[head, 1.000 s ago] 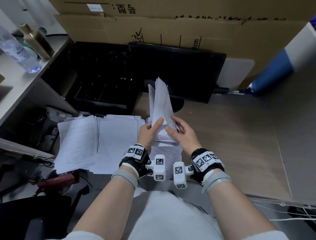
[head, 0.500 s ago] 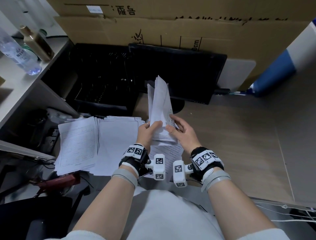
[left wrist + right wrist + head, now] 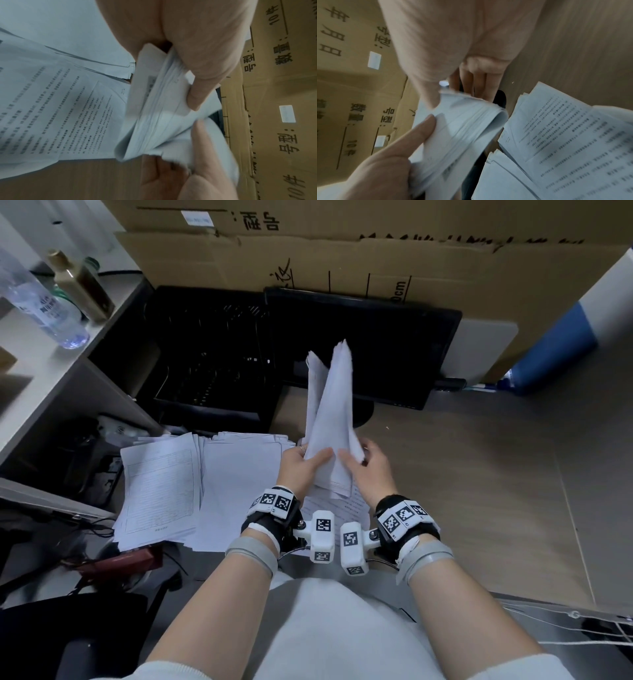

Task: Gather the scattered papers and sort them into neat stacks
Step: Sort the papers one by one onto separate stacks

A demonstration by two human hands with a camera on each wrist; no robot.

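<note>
A thick bundle of white papers stands upright on its lower edge, held between both hands above the desk. My left hand grips its left side, thumb across the front; the bundle shows bent under that thumb. My right hand grips the right side, fingers curled behind the bundle. Printed sheets lie flat beneath the hands. Two flat stacks lie to the left: a form stack and a plain stack.
A black monitor stands right behind the held papers. A black wire tray sits to its left, cardboard boxes behind. Bottles stand on a shelf at the left. Bare desk surface spreads to the right.
The bundle has been tipped more upright and squeezed narrower between the hands, its top now higher against the monitor. Both hands stay on its lower edge.
</note>
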